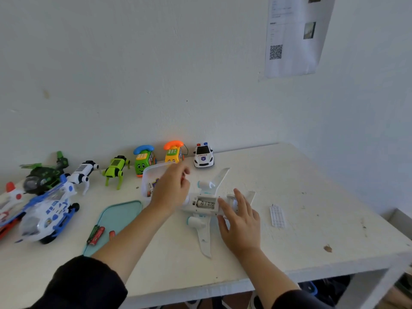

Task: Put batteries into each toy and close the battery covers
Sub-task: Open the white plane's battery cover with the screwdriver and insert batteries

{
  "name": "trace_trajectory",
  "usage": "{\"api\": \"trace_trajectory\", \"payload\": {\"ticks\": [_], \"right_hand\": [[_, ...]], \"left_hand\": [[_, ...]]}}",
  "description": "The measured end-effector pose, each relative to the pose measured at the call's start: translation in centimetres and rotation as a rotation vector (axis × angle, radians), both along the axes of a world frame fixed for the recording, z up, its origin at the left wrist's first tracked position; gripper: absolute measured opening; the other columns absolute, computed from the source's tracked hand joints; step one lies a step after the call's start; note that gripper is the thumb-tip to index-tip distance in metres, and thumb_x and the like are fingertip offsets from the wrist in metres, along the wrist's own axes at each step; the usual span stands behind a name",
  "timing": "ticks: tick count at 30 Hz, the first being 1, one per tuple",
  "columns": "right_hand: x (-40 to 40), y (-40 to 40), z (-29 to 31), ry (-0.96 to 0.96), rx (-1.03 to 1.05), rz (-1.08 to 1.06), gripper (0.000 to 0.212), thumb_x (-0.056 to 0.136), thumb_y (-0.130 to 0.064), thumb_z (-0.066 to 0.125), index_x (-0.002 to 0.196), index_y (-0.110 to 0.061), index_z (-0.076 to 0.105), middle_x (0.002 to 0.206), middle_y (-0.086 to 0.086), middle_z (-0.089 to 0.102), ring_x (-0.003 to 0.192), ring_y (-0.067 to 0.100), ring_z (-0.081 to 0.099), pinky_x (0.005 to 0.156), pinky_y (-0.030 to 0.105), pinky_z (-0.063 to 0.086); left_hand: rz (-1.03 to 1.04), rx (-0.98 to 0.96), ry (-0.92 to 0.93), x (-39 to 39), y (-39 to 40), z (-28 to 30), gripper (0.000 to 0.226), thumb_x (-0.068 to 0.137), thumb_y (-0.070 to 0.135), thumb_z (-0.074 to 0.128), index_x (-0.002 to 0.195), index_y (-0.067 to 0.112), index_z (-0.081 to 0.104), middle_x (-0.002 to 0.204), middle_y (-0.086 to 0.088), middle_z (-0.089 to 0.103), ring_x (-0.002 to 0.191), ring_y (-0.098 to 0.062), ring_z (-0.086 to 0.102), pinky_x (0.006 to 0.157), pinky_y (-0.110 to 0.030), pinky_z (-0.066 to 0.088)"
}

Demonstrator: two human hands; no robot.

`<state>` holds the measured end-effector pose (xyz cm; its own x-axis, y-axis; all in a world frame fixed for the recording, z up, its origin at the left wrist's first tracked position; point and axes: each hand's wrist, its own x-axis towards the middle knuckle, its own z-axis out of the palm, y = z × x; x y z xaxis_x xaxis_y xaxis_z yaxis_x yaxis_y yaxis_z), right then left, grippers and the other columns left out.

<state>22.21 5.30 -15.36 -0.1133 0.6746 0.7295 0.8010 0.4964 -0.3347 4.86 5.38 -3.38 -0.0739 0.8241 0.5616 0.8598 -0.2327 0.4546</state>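
Right hand [239, 221] flat and open steadies the plane [206, 210], one battery [206, 204] seated, while my left hand [172, 188] pinches something small; other toys look untouched.

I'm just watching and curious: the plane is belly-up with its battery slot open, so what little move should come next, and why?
Probably bring the left hand from over the battery box to the plane and seat another battery. The open bay shows one battery in place, with what looks like room beside it. The right hand rests on the plane, steadying it. What the left fingers pinch is blurred, so it may be a battery.
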Motion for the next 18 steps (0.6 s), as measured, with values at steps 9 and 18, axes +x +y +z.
{"api": "trace_trajectory", "payload": {"ticks": [9, 18], "right_hand": [[-0.1, 0.1, 0.0, -0.024, 0.012, -0.023, 0.040, 0.080, -0.034, 0.046, 0.119, -0.030, 0.051, 0.135, 0.016, 0.049, 0.115, 0.037, 0.057, 0.072, 0.047, 0.053], [0.0, 0.0, 0.2, -0.029, -0.003, -0.013, 0.042, 0.077, -0.028, 0.060, 0.118, -0.029, 0.052, 0.134, 0.017, 0.049, 0.115, 0.037, 0.056, 0.072, 0.049, 0.053]], "left_hand": [[-0.094, -0.245, 0.669, 0.1, 0.9, -4.4, 0.024, 0.097, 0.029, 0.045, 0.109, 0.019, 0.063, 0.099, -0.003, 0.049, 0.081, -0.027, 0.056, 0.058, -0.030, 0.034], [-0.168, -0.155, 0.678, -0.8, 1.6, -4.8, 0.013, 0.094, 0.020, 0.049, 0.099, 0.011, 0.057, 0.099, -0.004, 0.053, 0.074, -0.028, 0.059, 0.051, -0.036, 0.043]]}}
